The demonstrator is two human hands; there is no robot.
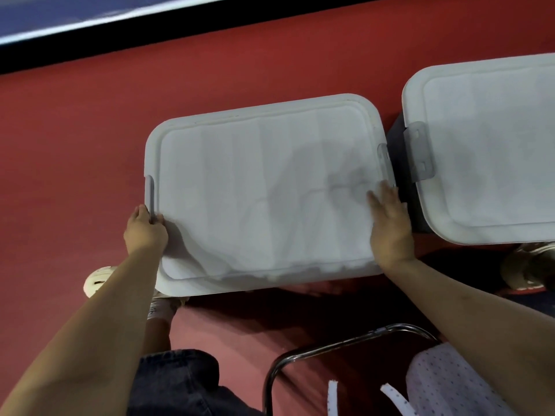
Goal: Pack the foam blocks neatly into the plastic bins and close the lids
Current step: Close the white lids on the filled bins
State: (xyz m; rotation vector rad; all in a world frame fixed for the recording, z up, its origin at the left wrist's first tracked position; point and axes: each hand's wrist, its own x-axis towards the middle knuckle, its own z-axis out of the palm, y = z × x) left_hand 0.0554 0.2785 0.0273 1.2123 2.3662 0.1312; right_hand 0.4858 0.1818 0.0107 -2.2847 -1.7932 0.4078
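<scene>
A plastic bin stands on the red floor with its white lid (264, 187) lying on top. My left hand (145, 231) grips the grey latch (151, 198) at the lid's left edge, fingers curled round it. My right hand (390, 223) lies flat on the lid's right edge, fingers straight, just below the right latch (384, 159). A second bin with a white lid (492, 145) stands to the right, and its grey latch (420, 151) sticks out sideways. No foam blocks show; the lids hide what is inside.
A chrome-framed chair (345, 346) with a dotted cushion (450, 382) sits at the lower right. My shoes are on the floor, one at the left (99, 279) and one at the right (528, 265). A dark strip (180, 28) borders the floor at the far side.
</scene>
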